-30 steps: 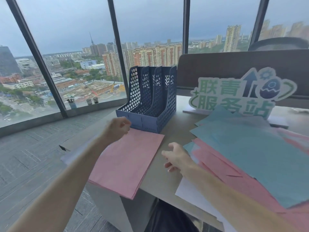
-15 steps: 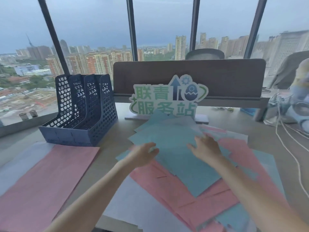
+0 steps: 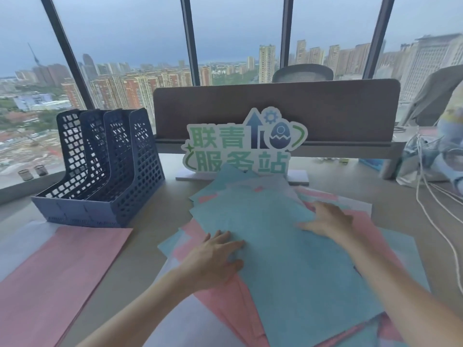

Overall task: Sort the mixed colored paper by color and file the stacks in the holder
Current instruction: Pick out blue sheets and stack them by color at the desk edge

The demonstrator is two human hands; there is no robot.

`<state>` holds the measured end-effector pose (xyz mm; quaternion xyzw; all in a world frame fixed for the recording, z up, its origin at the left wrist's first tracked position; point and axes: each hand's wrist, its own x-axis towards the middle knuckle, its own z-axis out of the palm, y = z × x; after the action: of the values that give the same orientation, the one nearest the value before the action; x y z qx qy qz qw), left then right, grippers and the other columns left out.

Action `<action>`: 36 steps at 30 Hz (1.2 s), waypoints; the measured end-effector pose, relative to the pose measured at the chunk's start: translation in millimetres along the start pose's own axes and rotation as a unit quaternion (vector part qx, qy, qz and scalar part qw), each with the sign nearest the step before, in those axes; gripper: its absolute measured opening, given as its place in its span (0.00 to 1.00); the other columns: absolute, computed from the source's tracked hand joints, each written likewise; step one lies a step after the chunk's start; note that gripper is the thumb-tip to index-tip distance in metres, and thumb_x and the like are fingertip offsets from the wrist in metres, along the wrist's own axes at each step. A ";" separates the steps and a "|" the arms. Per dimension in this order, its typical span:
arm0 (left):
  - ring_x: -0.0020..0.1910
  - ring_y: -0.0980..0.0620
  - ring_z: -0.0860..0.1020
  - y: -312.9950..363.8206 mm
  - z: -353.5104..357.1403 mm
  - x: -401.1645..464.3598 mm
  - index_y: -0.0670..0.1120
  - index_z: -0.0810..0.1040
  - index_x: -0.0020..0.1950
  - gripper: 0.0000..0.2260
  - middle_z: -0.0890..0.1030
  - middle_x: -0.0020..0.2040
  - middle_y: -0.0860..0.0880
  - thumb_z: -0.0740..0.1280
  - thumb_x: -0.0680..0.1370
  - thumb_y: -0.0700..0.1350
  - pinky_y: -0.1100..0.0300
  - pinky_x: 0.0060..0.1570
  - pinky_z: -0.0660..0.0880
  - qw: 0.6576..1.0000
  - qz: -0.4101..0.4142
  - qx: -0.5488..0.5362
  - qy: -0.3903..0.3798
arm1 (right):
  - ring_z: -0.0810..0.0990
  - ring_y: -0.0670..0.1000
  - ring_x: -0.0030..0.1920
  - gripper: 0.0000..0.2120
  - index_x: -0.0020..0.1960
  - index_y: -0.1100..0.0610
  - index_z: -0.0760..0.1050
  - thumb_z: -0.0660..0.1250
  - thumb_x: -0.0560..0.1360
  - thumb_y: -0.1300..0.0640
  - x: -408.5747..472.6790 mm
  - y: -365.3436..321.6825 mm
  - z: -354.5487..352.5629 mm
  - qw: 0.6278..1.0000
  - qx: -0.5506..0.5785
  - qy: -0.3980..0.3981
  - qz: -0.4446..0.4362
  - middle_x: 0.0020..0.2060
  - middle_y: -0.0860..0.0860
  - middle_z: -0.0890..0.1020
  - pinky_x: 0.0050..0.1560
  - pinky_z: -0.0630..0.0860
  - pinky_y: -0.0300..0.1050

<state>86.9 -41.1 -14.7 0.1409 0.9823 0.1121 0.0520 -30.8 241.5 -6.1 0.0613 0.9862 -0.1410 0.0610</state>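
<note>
- The left hand (image 3: 215, 256) lies flat on the near left edge of a blue sheet (image 3: 288, 261), fingers straight and spread, pressing down without curling round anything.
- The right hand (image 3: 325, 219) rests on the same blue sheet further back and to the right, fingers stretched out to the left, also gripping nothing.
- The two hands are apart, with bare blue paper between them.
- That blue sheet tops the mixed pile (image 3: 250, 316) in the middle of the tabletop (image 3: 147, 246); pink, blue and white sheets fan out beneath it at different angles.
- A separate pink stack (image 3: 55, 274) lies to the left of the pile, near the front edge, with tabletop showing between the two.
- White paper (image 3: 22, 239) shows under the pink stack's left side.
- The holder (image 3: 105, 169), dark blue with lattice walls and several upright slots, stands just behind the pink stack; no paper shows in its slots.
- A cut-out sign (image 3: 245, 144) with green characters stands behind the pile, its lower edge hidden by the rearmost sheets.
- A brown divider (image 3: 275, 108) runs behind the sign.
- White cables (image 3: 431, 211) trail across the right end of the tabletop.
</note>
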 end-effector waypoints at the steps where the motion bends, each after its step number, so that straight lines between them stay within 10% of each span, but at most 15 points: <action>1: 0.78 0.51 0.56 -0.6 0.6 -0.7 0.58 0.63 0.77 0.23 0.64 0.76 0.51 0.60 0.82 0.56 0.56 0.76 0.47 1.000 0.006 0.000 0.001 | 0.77 0.56 0.62 0.28 0.64 0.48 0.73 0.72 0.67 0.40 0.1 1.7 -1.8 1.000 0.002 0.010 -0.002 0.60 0.50 0.79 0.52 0.68 0.50; 6: 0.74 0.50 0.64 -3.3 5.5 -5.6 0.56 0.65 0.75 0.23 0.65 0.75 0.53 0.60 0.81 0.58 0.53 0.72 0.63 0.997 -0.037 -0.041 0.045 | 0.81 0.52 0.46 0.13 0.51 0.50 0.82 0.74 0.66 0.52 -4.2 6.3 -7.0 0.995 0.060 0.028 -0.073 0.44 0.48 0.84 0.45 0.78 0.46; 11: 0.59 0.46 0.76 -7.6 1.4 -7.2 0.46 0.69 0.68 0.17 0.76 0.64 0.47 0.58 0.82 0.52 0.51 0.54 0.75 0.985 -0.136 -0.036 0.099 | 0.73 0.54 0.34 0.11 0.38 0.61 0.75 0.72 0.73 0.56 0.2 5.6 -9.4 0.992 0.087 0.038 -0.089 0.33 0.55 0.76 0.34 0.62 0.46; 27: 0.76 0.44 0.61 -16.5 2.7 7.9 0.51 0.63 0.76 0.19 0.73 0.69 0.44 0.50 0.84 0.43 0.53 0.66 0.65 0.984 -0.095 -0.137 0.056 | 0.63 0.52 0.31 0.19 0.35 0.55 0.59 0.59 0.83 0.52 4.6 -2.8 8.4 0.973 0.201 0.076 -0.082 0.30 0.53 0.62 0.34 0.53 0.48; 32: 0.51 0.45 0.74 -0.5 -2.0 18.1 0.53 0.51 0.80 0.28 0.74 0.53 0.47 0.54 0.81 0.42 0.55 0.49 0.69 0.968 -0.108 -0.224 0.042 | 0.75 0.53 0.37 0.18 0.41 0.59 0.69 0.72 0.74 0.46 6.1 -4.6 11.7 0.978 0.195 0.022 -0.071 0.36 0.50 0.75 0.37 0.66 0.48; 36: 0.57 0.44 0.76 5.0 -4.2 24.1 0.54 0.48 0.81 0.29 0.77 0.60 0.45 0.57 0.82 0.47 0.54 0.56 0.71 0.953 -0.113 -0.278 0.046 | 0.84 0.54 0.46 0.15 0.49 0.54 0.79 0.79 0.66 0.59 8.9 4.5 11.3 0.951 0.305 -0.015 -0.055 0.47 0.50 0.84 0.50 0.82 0.51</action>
<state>64.6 -30.4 -11.2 0.0040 0.9232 0.3802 0.0563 -37.7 243.5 -19.3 0.0207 0.8971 -0.4390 0.0466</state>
